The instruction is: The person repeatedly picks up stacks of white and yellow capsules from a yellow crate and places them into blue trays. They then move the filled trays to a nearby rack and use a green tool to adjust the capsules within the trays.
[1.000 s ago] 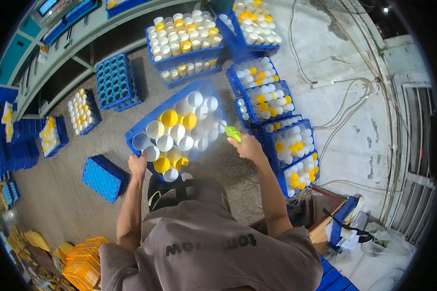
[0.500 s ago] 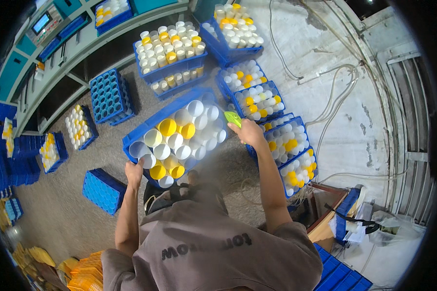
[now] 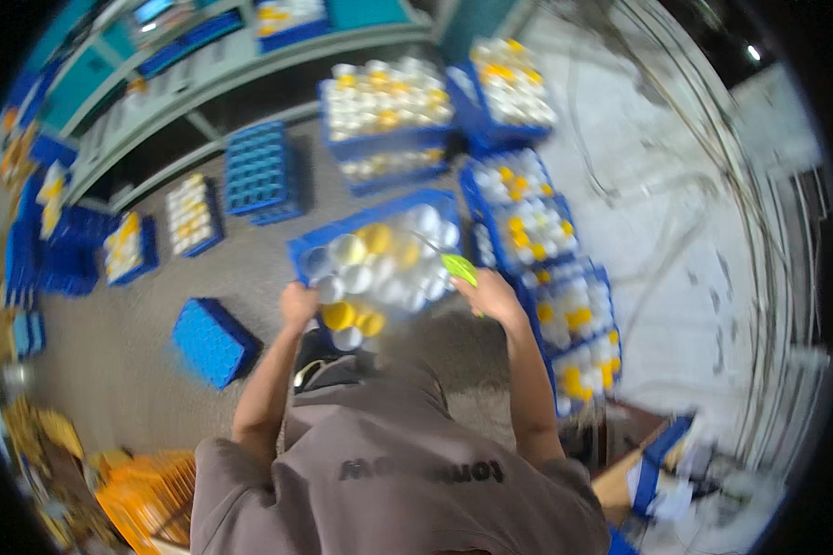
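Observation:
In front of me a blue crate (image 3: pixel 329 225) stands tilted, packed with white and yellow round tubes (image 3: pixel 350 248), their open ends facing up. My left hand (image 3: pixel 300 303) is closed on the crate's left near edge. In my right hand (image 3: pixel 491 294) is a lime-green air blow gun (image 3: pixel 459 269), its thin nozzle reaching left over the tubes at the crate's right side. Motion blur and a hazy patch soften the tubes, so whether the nozzle touches any of them cannot be told.
Blue crates of white and yellow tubes (image 3: pixel 528 222) line the right side; more filled crates (image 3: pixel 389 106) are stacked beyond. Blue crates with round cells (image 3: pixel 215 342) stand on the floor at left. A long workbench (image 3: pixel 250 79) runs along the back left; orange baskets (image 3: pixel 153 490) sit near left.
My view has turned, shifting the surroundings mostly right in the picture. The blow gun has moved left relative to the crate, and its nozzle now lies over the tubes. Both hands keep their hold.

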Tool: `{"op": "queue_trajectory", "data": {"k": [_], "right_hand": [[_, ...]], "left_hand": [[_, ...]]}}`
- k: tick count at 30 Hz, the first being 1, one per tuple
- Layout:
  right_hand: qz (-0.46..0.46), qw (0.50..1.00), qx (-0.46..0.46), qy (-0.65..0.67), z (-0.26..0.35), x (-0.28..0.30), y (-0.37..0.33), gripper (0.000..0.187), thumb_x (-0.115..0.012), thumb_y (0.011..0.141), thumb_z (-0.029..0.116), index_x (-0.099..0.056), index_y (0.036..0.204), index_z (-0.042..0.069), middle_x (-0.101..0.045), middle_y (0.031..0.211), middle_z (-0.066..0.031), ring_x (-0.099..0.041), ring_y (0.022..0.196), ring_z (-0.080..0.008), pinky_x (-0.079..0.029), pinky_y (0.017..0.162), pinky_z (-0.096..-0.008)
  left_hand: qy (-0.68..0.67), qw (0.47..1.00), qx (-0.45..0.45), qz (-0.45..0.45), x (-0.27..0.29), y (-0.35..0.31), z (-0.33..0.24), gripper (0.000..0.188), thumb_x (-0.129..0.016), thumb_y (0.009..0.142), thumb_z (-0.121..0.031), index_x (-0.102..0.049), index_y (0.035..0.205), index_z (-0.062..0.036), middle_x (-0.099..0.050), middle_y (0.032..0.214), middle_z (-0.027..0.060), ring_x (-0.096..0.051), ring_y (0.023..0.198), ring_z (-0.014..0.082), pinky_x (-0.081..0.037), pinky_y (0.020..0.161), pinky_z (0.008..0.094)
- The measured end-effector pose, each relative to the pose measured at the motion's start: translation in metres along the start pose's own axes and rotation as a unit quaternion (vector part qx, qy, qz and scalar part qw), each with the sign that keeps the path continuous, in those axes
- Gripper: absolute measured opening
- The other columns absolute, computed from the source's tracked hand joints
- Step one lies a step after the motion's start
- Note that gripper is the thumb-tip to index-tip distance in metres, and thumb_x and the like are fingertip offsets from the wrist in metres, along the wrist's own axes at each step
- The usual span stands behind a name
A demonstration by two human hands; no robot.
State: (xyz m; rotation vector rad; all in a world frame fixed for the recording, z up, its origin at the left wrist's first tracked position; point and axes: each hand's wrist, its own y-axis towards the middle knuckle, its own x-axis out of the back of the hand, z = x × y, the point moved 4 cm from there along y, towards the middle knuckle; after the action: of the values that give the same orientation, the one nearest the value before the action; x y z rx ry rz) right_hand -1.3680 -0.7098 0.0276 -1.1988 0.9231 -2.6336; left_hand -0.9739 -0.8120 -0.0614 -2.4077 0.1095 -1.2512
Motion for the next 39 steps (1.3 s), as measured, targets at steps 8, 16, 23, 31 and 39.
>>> {"op": "queue_trajectory", "data": {"k": [8,16,23,31,39], "right_hand": [[-0.010,0.992,0.067,0.104,0.031,-0.028,-0.006,0.050,-0.064,0.092,0.048,-0.067,0.078,0.000,-0.062,0.056,-0.0115,-0.065,0.050,-0.0252,-0.050,0.053,-0.0392],[0.048,0.994,0.095,0.026,0.078,-0.035,-0.034,0.049,-0.060,0.093,0.052,-0.070,0.098,0.004,-0.068,0.071,-0.0153,-0.067,0.056,-0.0260,-0.053,0.062,-0.0409],[-0.030,0.982,0.168,-0.083,0.118,-0.052,-0.047,0.054,-0.058,0.092,0.055,-0.069,0.094,0.002,-0.070,0.080,-0.0198,-0.068,0.072,-0.0396,-0.053,0.065,-0.0473],[-0.059,0.972,0.169,-0.155,0.110,-0.068,-0.062,0.055,-0.057,0.093,0.056,-0.069,0.089,0.002,-0.070,0.078,-0.0189,-0.069,0.070,-0.0379,-0.053,0.062,-0.0480],[-0.006,0.977,0.152,-0.149,0.089,-0.097,-0.060,0.055,-0.058,0.092,0.055,-0.071,0.085,0.002,-0.069,0.073,-0.0189,-0.069,0.069,-0.0381,-0.054,0.064,-0.0484]], "left_hand": [[0.063,0.997,0.042,-0.030,0.013,-0.024,-0.016,0.044,-0.065,0.080,-0.027,-0.067,0.115,-0.0002,-0.069,0.098,0.0291,-0.067,0.098,0.0435,-0.054,0.088,0.0510],[0.086,0.995,0.021,-0.055,-0.003,-0.022,-0.012,0.039,-0.063,0.081,-0.023,-0.063,0.112,0.0015,-0.070,0.098,0.0276,-0.068,0.095,0.0437,-0.054,0.085,0.0520],[0.072,0.995,0.045,-0.055,0.002,-0.027,-0.020,0.044,-0.066,0.083,-0.030,-0.062,0.112,0.0033,-0.068,0.104,0.0302,-0.065,0.101,0.0476,-0.052,0.088,0.0536],[0.070,0.994,0.033,-0.072,-0.009,-0.005,-0.004,0.042,-0.069,0.080,-0.033,-0.067,0.099,0.0042,-0.068,0.102,0.0308,-0.066,0.097,0.0475,-0.053,0.086,0.0525],[0.059,0.995,0.050,-0.056,-0.007,0.005,-0.002,0.043,-0.067,0.080,-0.033,-0.070,0.094,0.0074,-0.068,0.101,0.0313,-0.066,0.097,0.0464,-0.053,0.088,0.0503]]}}
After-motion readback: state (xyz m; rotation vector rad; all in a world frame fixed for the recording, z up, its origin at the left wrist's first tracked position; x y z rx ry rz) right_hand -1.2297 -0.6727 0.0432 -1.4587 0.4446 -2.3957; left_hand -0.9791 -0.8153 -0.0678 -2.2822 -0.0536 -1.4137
